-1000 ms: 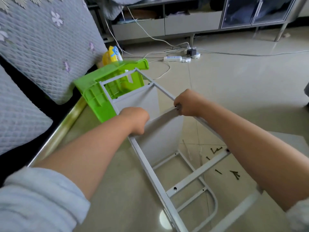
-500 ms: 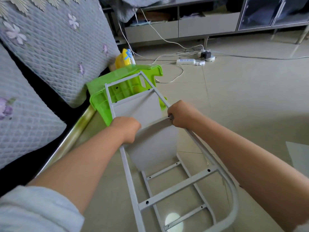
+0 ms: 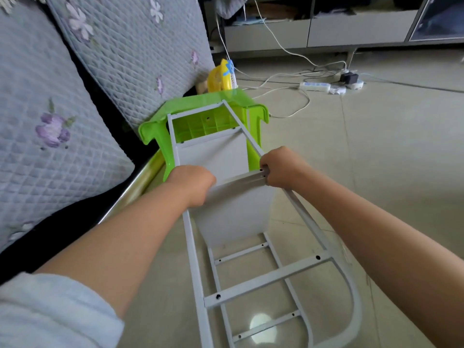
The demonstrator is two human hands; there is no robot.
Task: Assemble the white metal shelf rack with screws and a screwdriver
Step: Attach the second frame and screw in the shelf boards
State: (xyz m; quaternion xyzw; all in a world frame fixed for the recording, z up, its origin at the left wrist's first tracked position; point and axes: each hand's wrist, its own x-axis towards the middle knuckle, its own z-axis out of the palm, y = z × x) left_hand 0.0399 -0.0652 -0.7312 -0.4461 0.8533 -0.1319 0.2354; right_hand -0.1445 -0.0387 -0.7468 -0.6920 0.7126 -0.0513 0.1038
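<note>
The white metal shelf rack [image 3: 266,277] lies on the floor with its far end resting against a green plastic stool [image 3: 200,109]. Two white shelf panels sit between its side frames: a far one [image 3: 213,154] and a near one [image 3: 238,212]. My left hand [image 3: 192,183] grips the left frame rail at the near panel's top edge. My right hand [image 3: 278,167] grips the right rail at the same panel's corner, fingers curled round it beside two dark holes. No screwdriver or screws are in view.
A quilted grey sofa [image 3: 75,96] with a metal edge runs along the left. A yellow toy [image 3: 222,76] stands behind the stool. A power strip [image 3: 316,85] and white cables lie on the tiled floor by a low grey cabinet [image 3: 313,28].
The rack has swung so that it points straight away from me, and the view has shifted left. The dark screws on the floor at right have left the frame. Both hands keep their hold.
</note>
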